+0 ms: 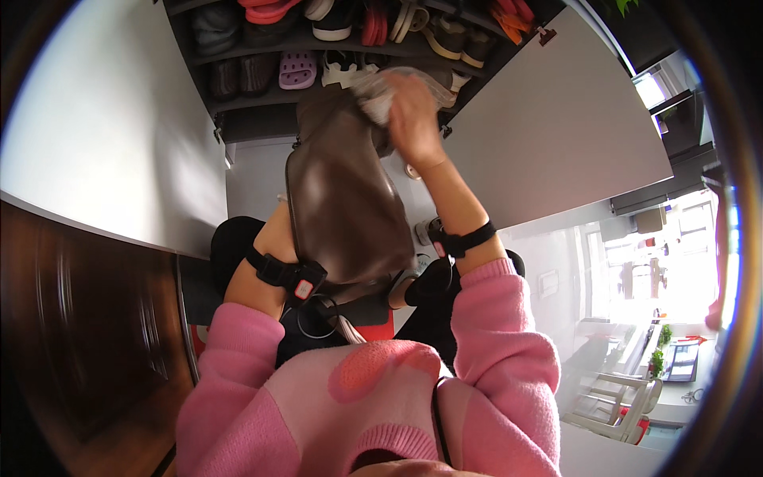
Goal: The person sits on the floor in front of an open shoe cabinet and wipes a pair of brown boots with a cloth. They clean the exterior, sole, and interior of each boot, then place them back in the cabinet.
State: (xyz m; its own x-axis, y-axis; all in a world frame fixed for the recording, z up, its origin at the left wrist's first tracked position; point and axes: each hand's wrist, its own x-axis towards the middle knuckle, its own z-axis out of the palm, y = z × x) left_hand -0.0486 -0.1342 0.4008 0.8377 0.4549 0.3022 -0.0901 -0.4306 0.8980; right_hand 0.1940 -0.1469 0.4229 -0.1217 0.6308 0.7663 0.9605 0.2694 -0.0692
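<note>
A brown leather boot [346, 197] is held up before me, its zipped edge on the left and its far end near the shoe shelves. My left forearm runs behind the boot, and that hand is hidden by it. My right hand [414, 119], blurred by motion, is at the boot's far right side. It grips a crumpled white material [377, 108], against or very close to the leather. Clear plastic film [438, 89] spreads around the fingers; whether it is one piece with the white material cannot be told.
Beyond the boot is a shoe cabinet whose dark shelves [262, 98] hold several shoes, including a purple clog [297, 70]. Its left door [107, 131] and right door [560, 125] stand swung out on both sides. A dark wooden panel [89, 334] is at left, a white chair [620, 408] at right.
</note>
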